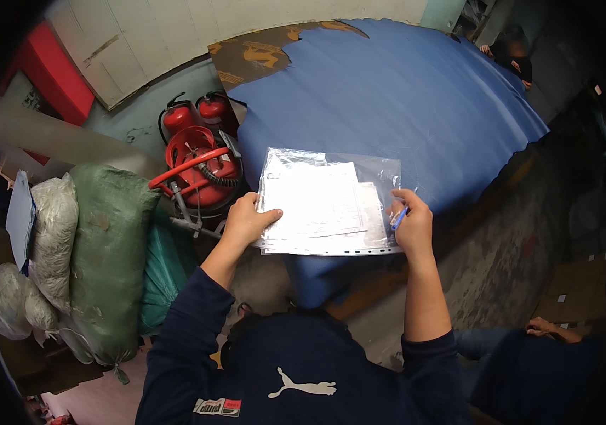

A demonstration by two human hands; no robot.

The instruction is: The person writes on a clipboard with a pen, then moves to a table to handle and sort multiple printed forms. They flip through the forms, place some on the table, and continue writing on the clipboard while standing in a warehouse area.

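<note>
A clear plastic punched sleeve point(381, 168) with white printed sheets point(310, 200) inside is held up before me, its holed edge toward my body. My left hand point(248, 221) grips the sleeve's left side, the thumb lying on top and the fingers underneath. At the right side my right hand point(414, 225) is closed around a blue pen point(400, 218) and also pinches the sleeve's edge. Glare washes out much of the paper. Beyond and beneath the sleeve spreads a large blue leather hide point(388, 92) on a table.
Red fire extinguishers point(177, 117) and a wheeled red extinguisher point(207, 180) stand left of the table. Stuffed green sacks point(108, 248) and whitish sacks point(53, 234) are farther left. One person point(515, 64) is at the table's far right; another person's hand point(545, 327) shows at lower right.
</note>
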